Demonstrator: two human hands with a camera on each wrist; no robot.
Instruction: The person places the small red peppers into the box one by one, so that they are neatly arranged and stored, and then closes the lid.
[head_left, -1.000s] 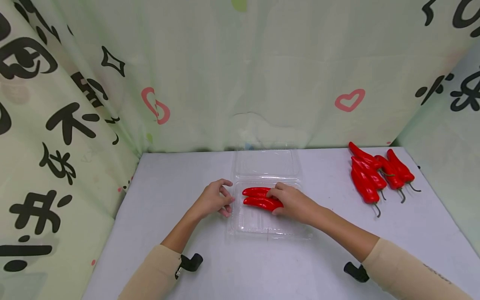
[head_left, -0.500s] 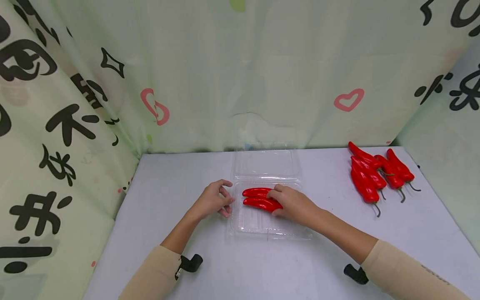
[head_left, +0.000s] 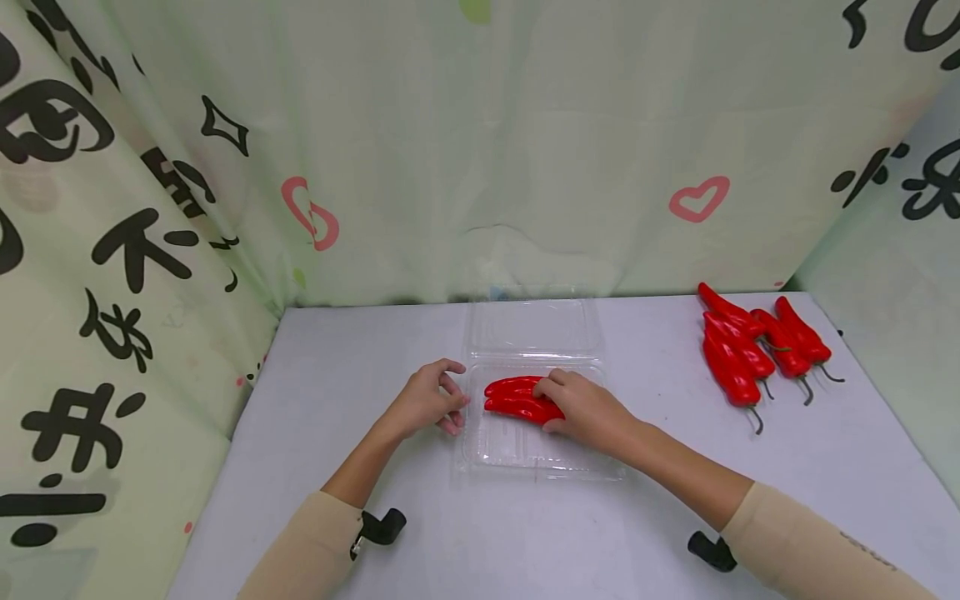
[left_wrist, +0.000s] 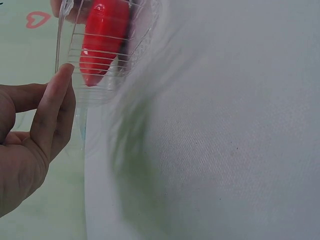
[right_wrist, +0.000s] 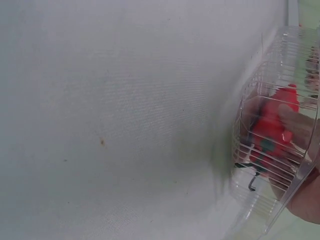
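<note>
Two long red chili peppers lie side by side in a clear plastic clamshell box [head_left: 525,454]. In the head view, my right hand [head_left: 592,408] reaches in from the right and grips the nearer red pepper [head_left: 517,407] at its stem end, fingers over the farther pepper [head_left: 510,386]. The right wrist view shows a pepper [right_wrist: 270,122] and its dark stem through the ribbed wall, with my fingers around it. My left hand [head_left: 429,398] is at the box's left side; in the left wrist view a straight fingertip [left_wrist: 66,70] meets the rim.
The box's clear lid [head_left: 534,327] lies open toward the back. Several red peppers [head_left: 750,350] with stems are heaped at the table's back right. A printed curtain [head_left: 487,167] hangs behind and along both sides of the white table [head_left: 360,350].
The nearer pepper in the box has shifted slightly toward the farther one, narrowing the gap between them. My left hand has stayed at the box's left side.
</note>
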